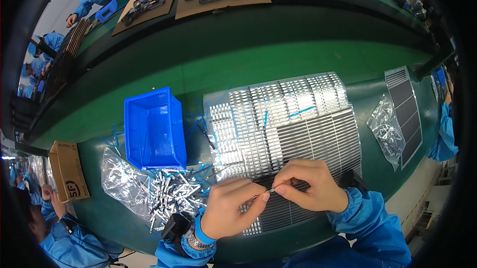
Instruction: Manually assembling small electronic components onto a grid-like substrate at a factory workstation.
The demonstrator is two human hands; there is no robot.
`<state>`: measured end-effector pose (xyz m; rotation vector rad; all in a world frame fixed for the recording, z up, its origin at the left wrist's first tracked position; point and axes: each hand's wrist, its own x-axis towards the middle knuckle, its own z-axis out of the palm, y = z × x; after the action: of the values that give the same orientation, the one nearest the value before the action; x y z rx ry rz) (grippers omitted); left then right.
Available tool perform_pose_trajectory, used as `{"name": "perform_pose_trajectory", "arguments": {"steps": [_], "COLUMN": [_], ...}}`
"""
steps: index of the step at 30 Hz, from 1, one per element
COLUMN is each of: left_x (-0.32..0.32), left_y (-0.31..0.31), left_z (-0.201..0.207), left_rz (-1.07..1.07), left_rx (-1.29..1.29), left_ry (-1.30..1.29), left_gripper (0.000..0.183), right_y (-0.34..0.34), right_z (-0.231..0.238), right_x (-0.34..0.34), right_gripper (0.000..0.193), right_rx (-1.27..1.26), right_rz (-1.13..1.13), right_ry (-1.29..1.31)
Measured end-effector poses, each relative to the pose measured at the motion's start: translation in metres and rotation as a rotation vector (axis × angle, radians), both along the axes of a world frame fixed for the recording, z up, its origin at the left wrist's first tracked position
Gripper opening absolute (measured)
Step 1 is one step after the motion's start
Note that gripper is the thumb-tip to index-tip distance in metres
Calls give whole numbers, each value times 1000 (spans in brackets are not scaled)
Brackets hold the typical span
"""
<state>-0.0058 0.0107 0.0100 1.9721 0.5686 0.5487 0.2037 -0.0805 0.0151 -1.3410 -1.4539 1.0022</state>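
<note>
My left hand (231, 207) and my right hand (312, 186) meet fingertip to fingertip, pinching a small thin strip (271, 190) between them. Its far ends are covered by my fingers. Below the hands lies a large sheet (318, 89) set with rows of silver strips, its near right part dark and lined. Two narrow blue film pieces (301, 112) rest on it. Left of my left hand is a loose heap of silver and black strips (171, 196), partly on a clear plastic bag (121, 181).
A blue bin (155, 134) stands beyond the heap. To the right lie a crumpled clear bag (386, 131) and a dark panelled sheet (405, 114). A cardboard box (69, 171) stands left, near a seated co-worker (74, 240). Cardboard sheets (223, 7) bearing black parts lie across the bench.
</note>
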Motion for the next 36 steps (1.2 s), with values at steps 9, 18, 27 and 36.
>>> {"name": "perform_pose_trajectory", "arguments": {"steps": [9,18,27,36], "left_x": [0,0,0,-3], "left_y": [0,2,3,6], "left_z": [4,5,2,3], "left_rz": [-11,-58,-181,-253], "left_rx": [-31,-61,-188,-306], "left_ry": [32,13,-116,-142], "left_gripper": [10,10,8,9], "right_y": [1,-1,-3,-3], "right_z": [5,3,-6,-2], "right_x": [2,3,2,2], "right_gripper": [9,8,9,10], "right_rx": [-20,-18,-40,-171], "right_rz": [68,96,212,108], "right_ry": [-2,11,226,221]}}
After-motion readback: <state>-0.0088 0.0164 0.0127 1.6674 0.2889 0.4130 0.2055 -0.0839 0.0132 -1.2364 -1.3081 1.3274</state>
